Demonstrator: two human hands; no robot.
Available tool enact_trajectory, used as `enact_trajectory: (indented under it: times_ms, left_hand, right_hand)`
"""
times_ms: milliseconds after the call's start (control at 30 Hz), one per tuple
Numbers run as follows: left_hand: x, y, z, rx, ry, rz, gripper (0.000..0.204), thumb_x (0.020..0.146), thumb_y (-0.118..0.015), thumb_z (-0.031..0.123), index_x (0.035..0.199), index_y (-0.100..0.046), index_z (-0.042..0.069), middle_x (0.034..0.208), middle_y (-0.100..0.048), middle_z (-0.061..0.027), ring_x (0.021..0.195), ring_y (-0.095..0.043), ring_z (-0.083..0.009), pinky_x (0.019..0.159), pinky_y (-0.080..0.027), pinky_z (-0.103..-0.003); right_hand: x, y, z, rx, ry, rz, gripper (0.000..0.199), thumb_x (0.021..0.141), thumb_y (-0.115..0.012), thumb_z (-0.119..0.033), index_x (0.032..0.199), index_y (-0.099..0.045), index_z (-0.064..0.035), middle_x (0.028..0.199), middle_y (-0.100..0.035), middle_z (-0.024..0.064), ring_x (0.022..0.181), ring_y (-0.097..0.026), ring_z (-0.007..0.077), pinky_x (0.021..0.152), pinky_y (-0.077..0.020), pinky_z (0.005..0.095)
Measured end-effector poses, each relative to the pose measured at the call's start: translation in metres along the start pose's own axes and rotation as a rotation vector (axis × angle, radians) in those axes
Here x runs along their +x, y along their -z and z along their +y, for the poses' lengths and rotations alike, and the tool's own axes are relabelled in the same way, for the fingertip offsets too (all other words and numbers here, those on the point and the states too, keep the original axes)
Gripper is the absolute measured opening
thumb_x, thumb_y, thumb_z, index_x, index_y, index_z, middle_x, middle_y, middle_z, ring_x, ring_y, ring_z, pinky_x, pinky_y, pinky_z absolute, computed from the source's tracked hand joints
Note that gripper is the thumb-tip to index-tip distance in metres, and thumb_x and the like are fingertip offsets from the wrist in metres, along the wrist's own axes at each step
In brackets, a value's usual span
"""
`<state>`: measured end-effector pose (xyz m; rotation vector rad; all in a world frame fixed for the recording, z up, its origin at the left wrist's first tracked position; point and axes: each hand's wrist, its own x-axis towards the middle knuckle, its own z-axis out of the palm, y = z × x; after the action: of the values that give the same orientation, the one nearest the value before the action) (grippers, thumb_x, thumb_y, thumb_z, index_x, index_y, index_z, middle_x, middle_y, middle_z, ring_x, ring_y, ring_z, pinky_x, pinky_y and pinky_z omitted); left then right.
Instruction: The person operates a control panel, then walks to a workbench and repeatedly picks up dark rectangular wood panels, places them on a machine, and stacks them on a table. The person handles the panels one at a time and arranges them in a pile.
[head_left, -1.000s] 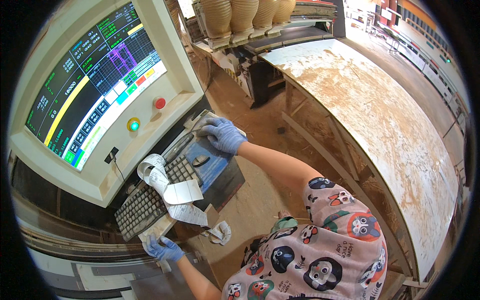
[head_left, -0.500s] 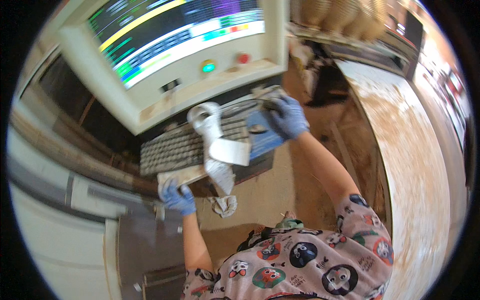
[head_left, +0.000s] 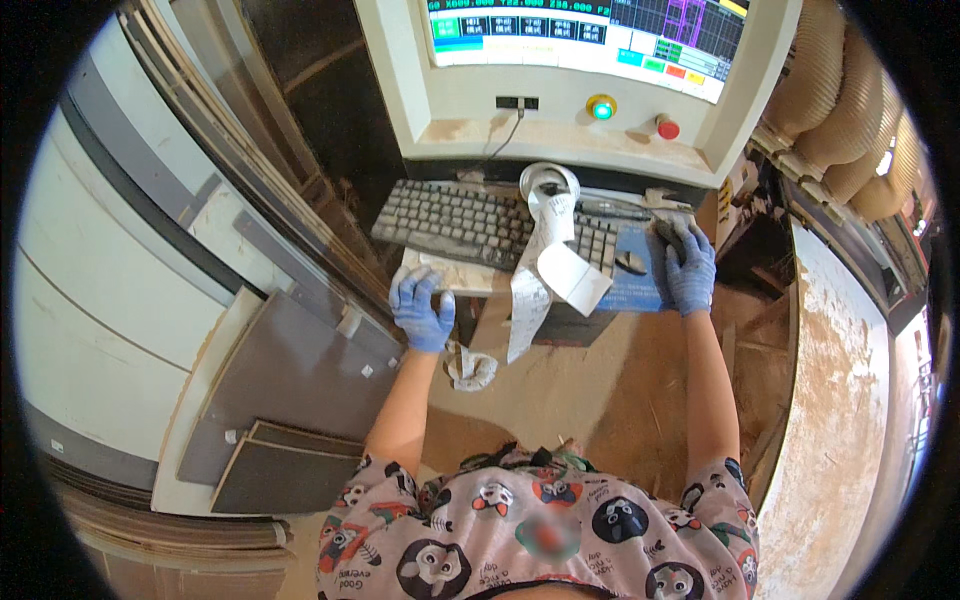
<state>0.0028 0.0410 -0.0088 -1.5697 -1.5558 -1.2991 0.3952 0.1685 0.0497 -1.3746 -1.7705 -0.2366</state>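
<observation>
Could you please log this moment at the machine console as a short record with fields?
Left hand: gloved left hand grips the front edge of the keyboard shelf
Right hand: gloved right hand rests on the mouse
Keyboard: grey keyboard beside a blue mouse pad
Paper: label strip hangs over the keys
Screen: lit monitor above

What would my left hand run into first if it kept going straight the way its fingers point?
Most likely the grey keyboard. The gloved left hand rests at the shelf's front edge, fingers pointing up toward it. Depth is hard to judge, so the gap between them is unclear.
</observation>
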Motion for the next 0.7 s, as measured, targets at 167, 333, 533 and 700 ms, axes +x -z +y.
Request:
enact_trajectory:
  times_ms: [167, 333, 533, 700]
  left_hand:
    - [-0.002, -0.003, 0.0, -0.011, -0.011, 0.021, 0.027, 0.076, -0.054, 0.032, 0.094, -0.057, 0.012, 0.103, -0.052, -0.0067, 0.103, -0.045, -0.0316, 0.088, -0.036, -0.043]
    - [-0.002, -0.001, 0.005, -0.011, 0.004, 0.009, 0.026, 0.075, -0.055, 0.029, 0.095, -0.056, 0.012, 0.105, -0.052, -0.0068, 0.105, -0.044, -0.0323, 0.09, -0.035, -0.043]
    - [-0.007, 0.002, 0.007, -0.022, 0.093, -0.038, 0.028, 0.073, -0.058, 0.026, 0.096, -0.056, 0.01, 0.109, -0.05, -0.0086, 0.111, -0.04, -0.0359, 0.094, -0.033, -0.046]
    - [0.002, 0.015, 0.043, -0.091, 0.166, -0.115, 0.03, 0.073, -0.058, 0.029, 0.096, -0.056, 0.009, 0.115, -0.049, -0.009, 0.115, -0.037, -0.0337, 0.095, -0.033, -0.042]
  right_hand:
    - [-0.002, -0.001, 0.006, -0.009, 0.004, 0.009, 0.04, 0.073, -0.06, -0.015, 0.112, -0.054, -0.0159, 0.12, -0.047, 0.0145, 0.107, -0.045, 0.0337, 0.092, -0.0372, 0.039]
    - [-0.002, 0.002, 0.008, -0.023, 0.046, 0.059, 0.038, 0.075, -0.061, -0.021, 0.111, -0.055, -0.0149, 0.116, -0.05, 0.0136, 0.105, -0.047, 0.0324, 0.091, -0.0377, 0.0385]
    - [-0.007, 0.031, -0.033, 0.191, 0.413, 0.232, 0.029, 0.072, -0.065, -0.02, 0.099, -0.06, -0.0115, 0.104, -0.058, 0.0098, 0.098, -0.052, 0.0272, 0.091, -0.0317, 0.0428]
    - [-0.05, 0.034, -0.105, 0.103, 0.607, -0.08, 0.057, 0.063, -0.07, -0.039, 0.111, -0.05, -0.0169, 0.111, -0.051, 0.0047, 0.109, -0.043, 0.0238, 0.101, -0.0215, 0.0458]
